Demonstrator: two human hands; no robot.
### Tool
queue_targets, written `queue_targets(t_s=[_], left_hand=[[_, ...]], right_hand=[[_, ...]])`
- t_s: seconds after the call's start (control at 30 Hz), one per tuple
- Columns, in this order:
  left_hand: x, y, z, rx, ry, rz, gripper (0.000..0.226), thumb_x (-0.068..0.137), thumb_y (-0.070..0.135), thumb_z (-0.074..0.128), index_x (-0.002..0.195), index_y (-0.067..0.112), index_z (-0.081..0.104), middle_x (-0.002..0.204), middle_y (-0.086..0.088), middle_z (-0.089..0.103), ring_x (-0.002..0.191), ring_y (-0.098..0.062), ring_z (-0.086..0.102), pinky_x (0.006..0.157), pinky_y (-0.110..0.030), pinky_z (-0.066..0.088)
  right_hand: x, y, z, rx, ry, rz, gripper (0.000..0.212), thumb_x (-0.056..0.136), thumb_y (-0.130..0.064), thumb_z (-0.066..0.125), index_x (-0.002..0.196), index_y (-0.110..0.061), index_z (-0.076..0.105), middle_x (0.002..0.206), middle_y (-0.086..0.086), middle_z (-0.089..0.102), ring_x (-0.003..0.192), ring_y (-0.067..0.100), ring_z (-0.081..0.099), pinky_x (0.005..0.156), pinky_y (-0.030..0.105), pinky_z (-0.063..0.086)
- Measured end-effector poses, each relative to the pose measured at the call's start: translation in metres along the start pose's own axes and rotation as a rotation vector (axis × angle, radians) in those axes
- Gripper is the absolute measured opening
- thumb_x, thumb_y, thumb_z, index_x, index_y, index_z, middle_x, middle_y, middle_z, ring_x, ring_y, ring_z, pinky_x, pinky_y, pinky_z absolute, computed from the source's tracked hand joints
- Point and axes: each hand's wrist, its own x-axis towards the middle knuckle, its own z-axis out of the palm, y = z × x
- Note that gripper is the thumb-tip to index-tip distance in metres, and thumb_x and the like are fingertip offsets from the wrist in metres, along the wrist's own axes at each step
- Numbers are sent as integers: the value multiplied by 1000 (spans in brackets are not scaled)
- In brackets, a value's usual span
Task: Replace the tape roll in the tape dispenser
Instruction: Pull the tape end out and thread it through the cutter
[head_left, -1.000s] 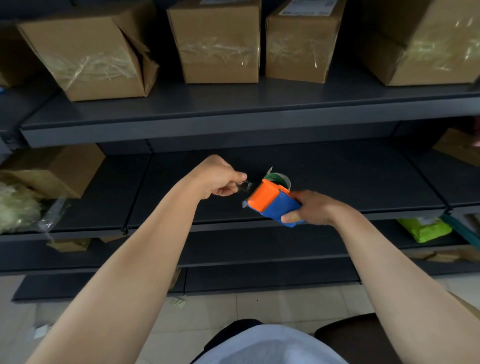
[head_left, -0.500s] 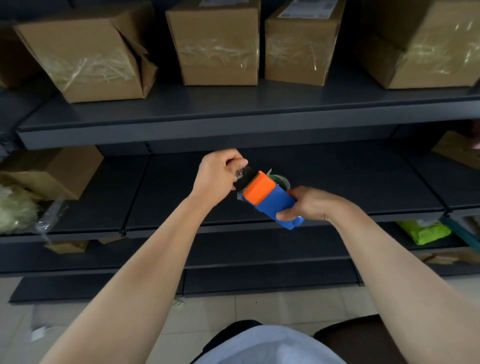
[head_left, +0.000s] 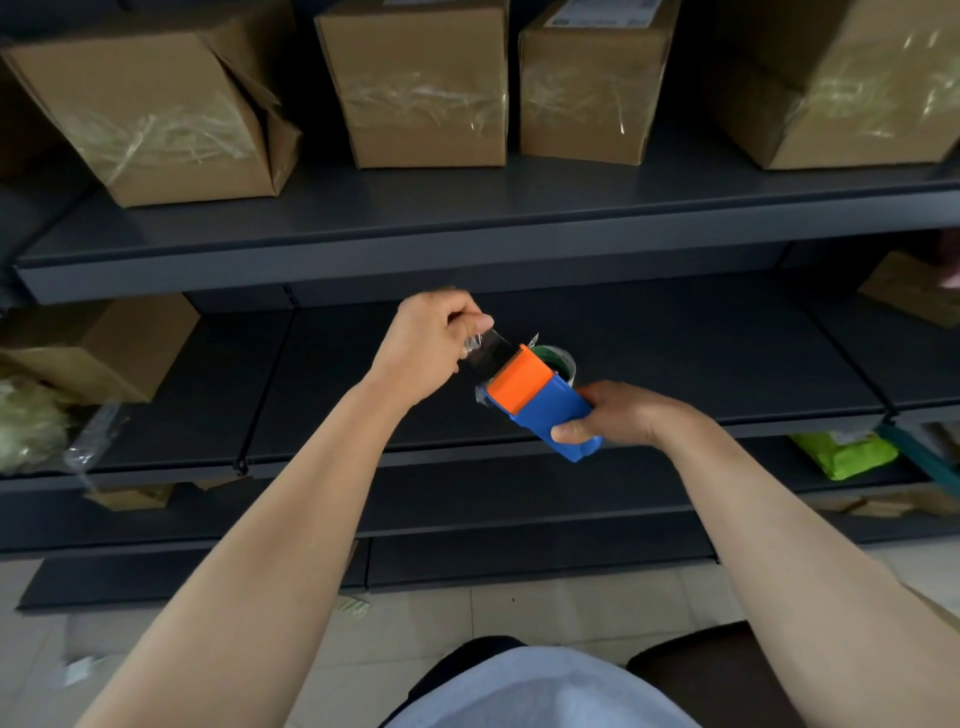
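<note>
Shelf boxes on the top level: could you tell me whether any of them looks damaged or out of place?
Yes: the leftmost cardboard box sits tilted, its right side crumpled and a flap bent. The others stand fairly square.

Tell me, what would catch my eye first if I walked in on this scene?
Most likely the bright blue and orange tape dispenser, held mid-frame by the right hand in front of dark shelving. Next, the left hand, whose fingers pinch a strip of clear tape stretching from the dispenser's front. Behind, a row of taped cardboard boxes lines the upper shelf.
</note>
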Motion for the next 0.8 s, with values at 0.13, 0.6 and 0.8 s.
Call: queue_targets(t_s=[0.13,0.6,0.8], left_hand=[[2,5,-4,29,20,24,14,91,17,57,83,7,63,65,2,54,56,-9,51,58,-27,49],[9,-16,-24,-5,45,-174,22,92,21,55,71,18,59,70,2,59,56,-7,51,55,-20,45],[9,-22,-19,-26,82,-197,19,93,19,55,75,14,59,63,2,54,56,-10,49,56,-20,45]], right_hand=[[1,-7,-4,2,25,10,25,83,-39,65,105,-27,60,106,0,65,97,18,61,82,32,45],[-1,-12,-1,65,32,-40,35,79,-38,69,111,-23,65,109,0,68,103,20,62,92,35,48],[-1,-13,0,36,19,-55,30,80,-39,69,107,-26,65,111,2,69,104,21,63,96,38,47]])
